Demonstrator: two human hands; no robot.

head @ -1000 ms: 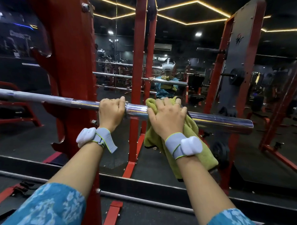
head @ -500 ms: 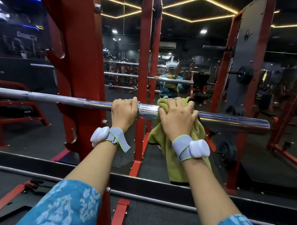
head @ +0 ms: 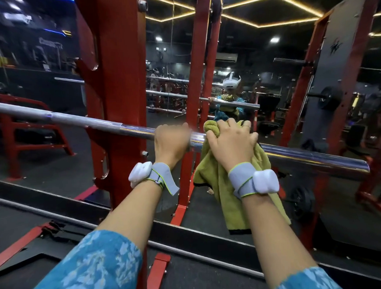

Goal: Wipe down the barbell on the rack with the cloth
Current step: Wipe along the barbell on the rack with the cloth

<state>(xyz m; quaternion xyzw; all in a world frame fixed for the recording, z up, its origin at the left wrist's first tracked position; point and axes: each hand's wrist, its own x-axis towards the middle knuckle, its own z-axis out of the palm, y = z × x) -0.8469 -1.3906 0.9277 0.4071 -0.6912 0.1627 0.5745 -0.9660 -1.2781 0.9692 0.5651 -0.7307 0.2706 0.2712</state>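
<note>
Chrome bar [head: 87, 122]: heavy, stiff, slick. Gripped bare by left hand [head: 170, 143]; soft limp cloth [head: 214, 178] clamped round it by right hand [head: 230, 143]. Firm squeeze probably needed.

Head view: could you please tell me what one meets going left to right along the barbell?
Bare shaft of the silver steel barbell → red steel rack upright → left hand gripping the bar → right hand gripping the olive-green cloth → the bar's shiny free end.

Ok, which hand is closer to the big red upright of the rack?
Left. The left hand grips the barbell just right of the red upright; the right hand holds the cloth farther right along it.
</note>
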